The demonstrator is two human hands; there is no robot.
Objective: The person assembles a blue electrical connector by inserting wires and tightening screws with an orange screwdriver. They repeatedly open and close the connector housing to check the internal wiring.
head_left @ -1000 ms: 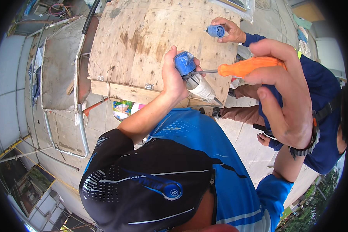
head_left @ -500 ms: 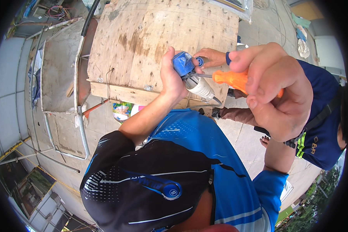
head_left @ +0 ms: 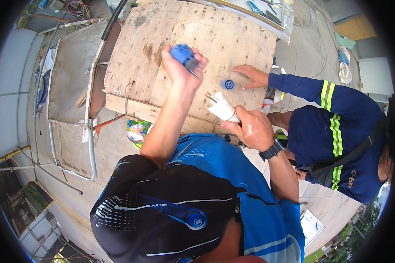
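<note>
My left hand (head_left: 179,73) is raised over the wooden table, its fingers wrapped round a blue plastic connector housing (head_left: 182,53), blurred by motion. A thin metal piece sticks out below the housing. My right hand (head_left: 253,130), with a dark watch on its wrist, grips a white plug (head_left: 223,108) by its rear end. The plug's metal prongs point up and left. Beyond the plug lies a small round blue socket piece (head_left: 227,84) with dark holes. A co-worker's hand (head_left: 252,77) is spread just right of the socket piece.
The plywood table (head_left: 149,79) spans the middle. The co-worker (head_left: 337,131), in navy with reflective stripes, is at the right. A tray of tools (head_left: 267,12) sits at the table's far edge. At the left stands a metal-framed panel (head_left: 70,79).
My left hand has moved up and left with the blue housing, away from the white plug. My right hand has come down onto the plug; the orange screwdriver it held is out of sight.
</note>
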